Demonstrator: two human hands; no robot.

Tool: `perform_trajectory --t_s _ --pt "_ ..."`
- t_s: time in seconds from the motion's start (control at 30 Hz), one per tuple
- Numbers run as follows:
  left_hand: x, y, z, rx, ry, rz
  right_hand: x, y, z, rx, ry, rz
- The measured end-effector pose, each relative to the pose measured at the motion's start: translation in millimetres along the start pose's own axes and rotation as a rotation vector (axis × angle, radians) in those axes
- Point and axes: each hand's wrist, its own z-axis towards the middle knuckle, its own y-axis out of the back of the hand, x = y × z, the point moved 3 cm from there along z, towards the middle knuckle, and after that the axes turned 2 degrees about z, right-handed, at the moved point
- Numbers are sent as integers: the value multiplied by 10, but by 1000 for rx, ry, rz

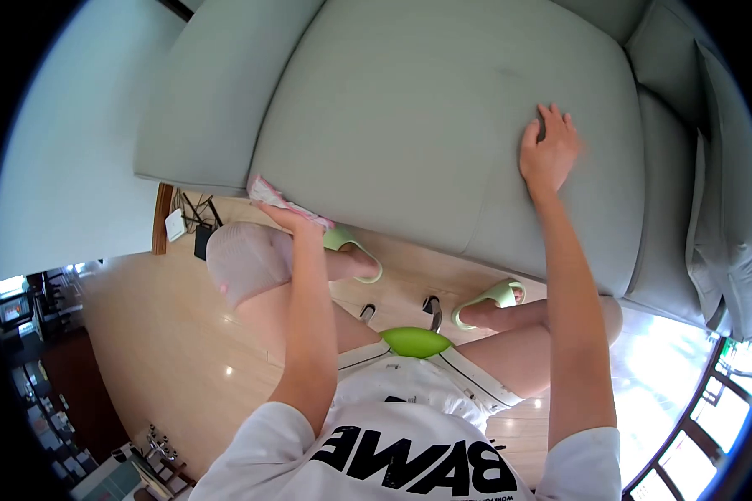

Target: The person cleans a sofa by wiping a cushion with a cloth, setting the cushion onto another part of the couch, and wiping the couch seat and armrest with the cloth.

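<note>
My left hand (282, 215) grips a pink-and-white cloth (286, 203) against the front edge of a grey-green sofa seat (409, 108), close to the left armrest. Its fingers are partly hidden by the cloth. On the right part of the seat rests my right hand (551, 154), palm down, fingers apart and holding nothing. A faint dark mark (506, 73) shows on the seat beyond it.
Below me is a green stool seat (416, 341) on metal legs. Green slippers (495, 301) are on my feet. A white box-shaped device (175, 225) with black cables is beside the armrest (200, 108). Cushions (718, 192) lean at the right.
</note>
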Motion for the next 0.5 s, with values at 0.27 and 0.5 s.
perform_trajectory --t_s 0.27,0.5 --pt "1503 -62 -1991 -169 97 303 7 -5 -56 21 -12 22" --pt "1424 14 -1544 -329 -51 575 -66 14 -55 38 -26 80"
